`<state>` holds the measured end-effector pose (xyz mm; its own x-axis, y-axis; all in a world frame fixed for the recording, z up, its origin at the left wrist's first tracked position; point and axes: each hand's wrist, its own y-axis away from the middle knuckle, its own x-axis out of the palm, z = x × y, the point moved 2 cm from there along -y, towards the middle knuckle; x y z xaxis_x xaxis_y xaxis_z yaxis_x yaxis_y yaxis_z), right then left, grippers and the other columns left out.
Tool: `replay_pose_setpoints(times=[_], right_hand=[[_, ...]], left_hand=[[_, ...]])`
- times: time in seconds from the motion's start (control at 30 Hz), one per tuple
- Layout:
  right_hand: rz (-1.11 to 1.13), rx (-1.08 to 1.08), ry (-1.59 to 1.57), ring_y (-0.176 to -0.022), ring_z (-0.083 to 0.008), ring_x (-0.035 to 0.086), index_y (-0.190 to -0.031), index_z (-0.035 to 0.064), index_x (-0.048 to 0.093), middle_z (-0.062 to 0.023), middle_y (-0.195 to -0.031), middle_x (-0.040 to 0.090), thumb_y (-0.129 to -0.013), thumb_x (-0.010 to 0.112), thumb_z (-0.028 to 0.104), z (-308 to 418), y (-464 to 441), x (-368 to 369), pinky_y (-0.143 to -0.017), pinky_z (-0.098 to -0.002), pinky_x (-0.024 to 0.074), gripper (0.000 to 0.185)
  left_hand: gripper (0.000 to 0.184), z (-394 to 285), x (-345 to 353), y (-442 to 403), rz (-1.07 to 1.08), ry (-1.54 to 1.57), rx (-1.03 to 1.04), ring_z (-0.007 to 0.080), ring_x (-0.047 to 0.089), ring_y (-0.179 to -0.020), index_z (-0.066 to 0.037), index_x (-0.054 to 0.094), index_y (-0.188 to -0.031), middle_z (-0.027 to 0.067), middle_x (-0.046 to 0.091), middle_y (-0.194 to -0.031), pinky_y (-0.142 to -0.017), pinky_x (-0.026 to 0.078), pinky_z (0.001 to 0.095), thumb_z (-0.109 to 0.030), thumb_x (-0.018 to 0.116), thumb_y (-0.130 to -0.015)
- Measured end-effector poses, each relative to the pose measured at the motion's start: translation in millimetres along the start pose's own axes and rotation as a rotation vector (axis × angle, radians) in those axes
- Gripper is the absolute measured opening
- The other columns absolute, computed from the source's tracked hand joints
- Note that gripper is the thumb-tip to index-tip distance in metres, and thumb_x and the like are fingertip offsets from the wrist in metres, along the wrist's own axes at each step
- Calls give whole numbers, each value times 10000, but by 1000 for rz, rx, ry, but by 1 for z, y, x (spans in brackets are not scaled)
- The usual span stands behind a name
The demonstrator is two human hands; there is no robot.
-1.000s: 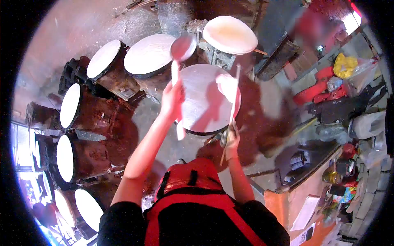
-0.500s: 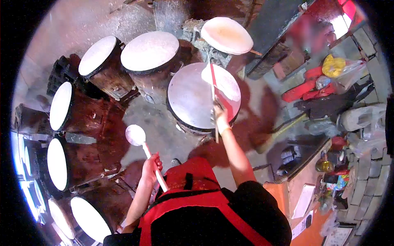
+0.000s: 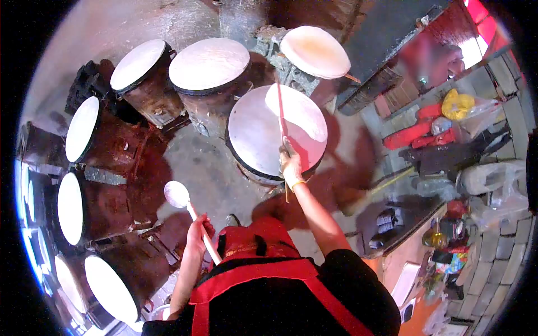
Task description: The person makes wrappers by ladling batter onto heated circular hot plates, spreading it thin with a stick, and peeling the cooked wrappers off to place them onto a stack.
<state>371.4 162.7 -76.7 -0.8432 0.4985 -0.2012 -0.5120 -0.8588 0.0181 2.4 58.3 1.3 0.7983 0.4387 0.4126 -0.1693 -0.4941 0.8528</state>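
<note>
My left hand [image 3: 199, 229] is wrapped round the pale handle of a ladle [image 3: 177, 194], low and to the left, with its round bowl away from me. A thin stick [image 3: 281, 109] is gripped in my right hand [image 3: 291, 163], pointing away from me over the front right of a round drum-like vessel [image 3: 249, 126]. The vessel's top is flat and grey-white, with a brighter lit patch under the stick. Whether the stick touches that surface I cannot tell. The ladle is apart from the vessel, over the floor.
Several similar white-topped vessels stand to the left, among them one [image 3: 209, 64] behind the central vessel. A round pale lid-like disc [image 3: 315, 51] lies at the back. On the right are red and yellow bags [image 3: 458, 105], a wooden-edged counter [image 3: 412, 229] and bricks [image 3: 493, 269].
Over the last second the ladle in my left hand has come down and left, away from the vessel. My right hand with the stick has moved left and further over the vessel.
</note>
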Motion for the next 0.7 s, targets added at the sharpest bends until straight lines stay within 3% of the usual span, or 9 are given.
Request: replay_pose_setpoints(times=[0.07, 0.2, 0.23, 0.3, 0.4, 0.53, 0.6, 0.63, 0.7], right_hand=[[148, 189, -95, -784, -89, 474, -1275, 78, 513, 19, -866, 532, -882, 543, 90, 35, 10, -19, -705, -222, 371, 395], [104, 260, -313, -747, -76, 539, -1252, 24, 526, -10, -944, 620, -876, 534, 53, 14, 13, -88, -637, -200, 441, 377], [9, 115, -393, -830, -95, 575, -1245, -7, 517, -35, -1025, 620, -875, 531, 30, 12, 12, -101, -729, -208, 464, 372], [-1, 292, -114, -542, -44, 430, -1276, 78, 506, 64, -704, 509, -900, 557, 142, 32, 5, -118, -471, -196, 342, 384], [275, 65, -3, -442, -40, 316, -1307, 214, 499, 76, -609, 377, -918, 546, 216, 8, -24, -99, -387, -220, 283, 392], [510, 105, -23, -674, -50, 442, -1290, 110, 506, 33, -903, 514, -911, 538, 132, 33, -18, -91, -594, -179, 366, 381], [607, 432, -291, -626, -25, 415, -1285, 81, 510, 30, -957, 573, -915, 527, 109, 28, -10, -110, -552, -132, 360, 372], [687, 396, -58, -513, -39, 360, -1285, 94, 511, 33, -830, 574, -896, 504, 48, 81, 2, -132, -457, -146, 312, 392], [658, 366, -171, -454, -43, 338, -1215, 70, 561, 49, -687, 523, -864, 480, -1, 78, -12, -155, -413, -170, 293, 367]], left_hand=[[161, 16, -6, -9, 6, 93, 11, 136, 520, -562, -75, 561, -833, 3, 530, -644, -512, 453, 269, -232, 566, -870], [213, 45, -23, -24, 26, -27, 44, 208, 593, -850, -61, 584, -991, 59, 614, -929, -762, 500, 328, -222, 548, -856], [223, 51, -6, -6, 15, -2, 73, 215, 592, -876, -55, 582, -1005, 68, 613, -952, -779, 499, 329, -216, 547, -855], [242, 63, 6, 3, 14, 34, 98, 222, 589, -916, -45, 578, -1032, 79, 609, -985, -803, 498, 331, -205, 544, -853], [279, 84, 14, 0, -2, 56, 122, 213, 584, -929, -32, 578, -1080, 73, 599, -1005, -822, 498, 327, -190, 542, -853], [283, 112, -1, -22, 131, 150, 77, 190, 562, -880, -73, 593, -1097, 60, 578, -988, -837, 491, 313, -217, 556, -855], [280, 118, 15, -4, 27, 162, 105, 187, 556, -895, -84, 595, -1100, 59, 574, -993, -839, 489, 308, -222, 553, -861], [278, 116, 33, 12, -24, 163, 119, 185, 554, -902, -89, 596, -1102, 58, 571, -996, -840, 487, 306, -224, 551, -863], [245, 114, 48, 29, -68, 157, 116, 177, 555, -831, -106, 602, -1080, 41, 576, -920, -787, 490, 297, -220, 545, -871]])
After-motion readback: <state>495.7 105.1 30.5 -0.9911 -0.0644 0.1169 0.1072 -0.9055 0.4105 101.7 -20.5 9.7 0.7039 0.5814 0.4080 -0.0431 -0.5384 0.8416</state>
